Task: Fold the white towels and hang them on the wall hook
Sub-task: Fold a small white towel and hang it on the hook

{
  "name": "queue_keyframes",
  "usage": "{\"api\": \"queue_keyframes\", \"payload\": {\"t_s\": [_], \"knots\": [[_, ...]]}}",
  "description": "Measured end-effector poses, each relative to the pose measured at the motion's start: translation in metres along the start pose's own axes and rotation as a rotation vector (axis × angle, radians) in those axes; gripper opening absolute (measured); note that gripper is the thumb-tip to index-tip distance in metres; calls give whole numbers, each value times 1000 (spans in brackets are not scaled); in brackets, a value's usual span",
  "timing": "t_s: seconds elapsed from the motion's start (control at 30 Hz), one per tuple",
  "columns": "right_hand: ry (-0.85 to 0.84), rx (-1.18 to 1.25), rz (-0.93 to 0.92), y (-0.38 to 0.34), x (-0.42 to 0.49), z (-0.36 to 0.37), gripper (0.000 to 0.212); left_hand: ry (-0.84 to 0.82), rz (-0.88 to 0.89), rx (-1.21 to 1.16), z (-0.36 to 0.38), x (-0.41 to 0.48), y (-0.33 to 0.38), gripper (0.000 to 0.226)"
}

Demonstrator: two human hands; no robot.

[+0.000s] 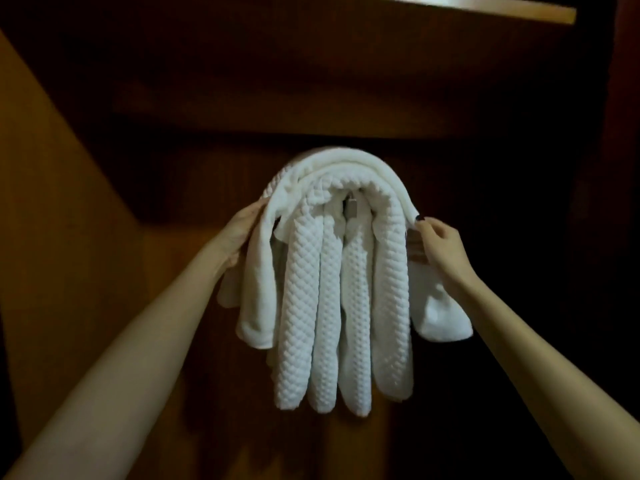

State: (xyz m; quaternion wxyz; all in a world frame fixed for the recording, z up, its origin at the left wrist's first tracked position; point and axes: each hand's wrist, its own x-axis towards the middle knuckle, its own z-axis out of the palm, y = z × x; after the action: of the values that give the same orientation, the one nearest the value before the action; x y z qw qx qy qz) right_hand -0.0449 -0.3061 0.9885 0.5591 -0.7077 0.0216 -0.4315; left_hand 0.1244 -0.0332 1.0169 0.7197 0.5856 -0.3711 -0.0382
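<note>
Head view: white towels [346,289] are draped over a metal hook [352,211] on the dark wooden wall [311,98]. The smooth outer towel [332,164] is pinched by the right hand [440,247]; the left hand [242,233] seems clenched on its other edge, partly hidden.

You're standing in a dim domestic room — a home or a guest room, though which one you can't tell. Dark wooden panelling [346,98] fills the wall ahead of you, a lit wooden shelf edge [485,8] runs above, and folded white towels [332,271] hang over a small metal wall hook [351,209] — household linen, not shop stock.
</note>
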Motion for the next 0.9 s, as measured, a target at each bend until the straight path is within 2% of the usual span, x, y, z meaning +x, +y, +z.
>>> {"api": "queue_keyframes", "payload": {"t_s": [0.07, 0.17, 0.23, 0.37, 0.47, 0.57, 0.67, 0.8, 0.9], "knots": [[56, -26, -15, 4, -9, 0, 25, 34, 20, -3, -1, -13, -12, 36], [161, -315, -50, 23, -25, -9, 27, 135, 0, 6, -6, -38, -42, 36], [139, -461, -4, 36, -34, -14, 35, 228, 64, 102, -5, -53, -51, 33], [19, -397, 109, 57, -42, -22, 48, 392, 249, 328, 12, -81, -59, 39], [-16, -297, 132, 62, -41, -29, 49, 399, 408, 529, 24, -95, -55, 52], [-61, -222, 97, 57, -35, -35, 44, 426, 401, 757, 29, -99, -53, 50], [-147, -213, 65, 54, -28, -35, 24, 479, 372, 835, 34, -102, -55, 15], [-237, -458, -6, 59, -19, -34, 13, 549, 366, 785, 27, -108, -62, 40], [-158, -541, -80, 63, -8, -42, 12, 548, 343, 834, 19, -113, -62, 37]]}}
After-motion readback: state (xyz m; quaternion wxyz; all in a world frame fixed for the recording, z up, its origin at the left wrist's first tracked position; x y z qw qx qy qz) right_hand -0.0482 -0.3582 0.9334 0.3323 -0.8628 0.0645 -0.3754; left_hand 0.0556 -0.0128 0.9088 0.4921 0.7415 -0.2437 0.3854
